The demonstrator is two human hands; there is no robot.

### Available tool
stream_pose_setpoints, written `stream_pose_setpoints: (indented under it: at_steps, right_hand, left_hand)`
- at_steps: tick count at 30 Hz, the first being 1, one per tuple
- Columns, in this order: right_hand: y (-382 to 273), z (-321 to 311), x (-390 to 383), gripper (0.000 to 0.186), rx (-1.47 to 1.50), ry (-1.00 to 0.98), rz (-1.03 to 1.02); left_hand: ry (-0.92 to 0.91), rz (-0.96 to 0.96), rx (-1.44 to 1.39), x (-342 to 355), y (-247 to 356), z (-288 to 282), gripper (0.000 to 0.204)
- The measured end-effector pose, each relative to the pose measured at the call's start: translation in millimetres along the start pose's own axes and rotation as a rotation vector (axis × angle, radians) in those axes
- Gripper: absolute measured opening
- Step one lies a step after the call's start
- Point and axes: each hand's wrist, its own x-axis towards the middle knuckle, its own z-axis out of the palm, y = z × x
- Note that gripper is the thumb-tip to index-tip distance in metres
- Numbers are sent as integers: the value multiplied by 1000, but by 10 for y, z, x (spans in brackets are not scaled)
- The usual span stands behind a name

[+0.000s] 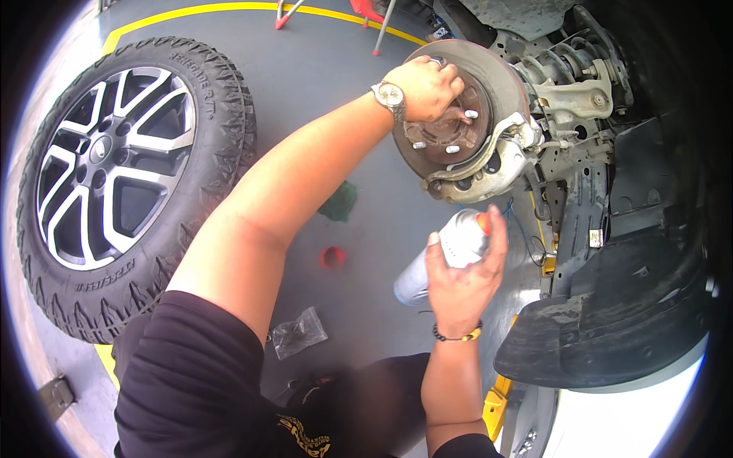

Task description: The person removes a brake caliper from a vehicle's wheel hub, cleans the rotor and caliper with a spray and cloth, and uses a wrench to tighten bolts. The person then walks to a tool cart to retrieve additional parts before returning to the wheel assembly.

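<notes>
My left hand [429,88] rests on the upper part of the rusty hub and brake disc [414,145], fingers curled over it, with a watch on the wrist. Below the hub's studs is the pale brake caliper [489,172]. My right hand [462,282] grips a silver and white spray can [416,275], a finger over its orange-red nozzle, pointed up beneath the caliper. Suspension parts [580,99] extend to the right of the disc.
A large wheel with tyre [217,91] stands at the left. A plastic bag [298,332], red cap [332,256] and green item [337,200] lie on the grey floor. A dark wheel-well liner [611,320] and yellow metal parts [496,404] are at lower right; red-footed supports [280,19] are at the top.
</notes>
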Motion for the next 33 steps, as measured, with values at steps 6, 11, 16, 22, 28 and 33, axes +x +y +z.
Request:
stream_pose_setpoints:
  at_steps: [6, 11, 16, 22, 28, 33]
  right_hand:
    - [123, 14, 856, 72, -304, -77, -13]
    - [9, -13, 945, 76, -319, -169, -47]
    - [-80, -200, 893, 69, -351, -168, -19]
    - [-178, -279, 834, 72, -246, -135, 19]
    - [307, -558, 474, 79, 445, 112, 315]
    - [901, -616, 343, 77, 568, 154, 211]
  left_hand:
    - [133, -158, -114, 19, 56, 155, 49]
    - [75, -664, -256, -48, 105, 141, 48]
    - [-258, -1199, -476, -137, 317, 248, 70]
    - [-375, -1584, -1757, -739, 740, 628, 78]
    - [-467, -1536, -1341, -1491, 1129, 595, 76]
    - [-523, -1288, -998, -1998, 858, 644, 51]
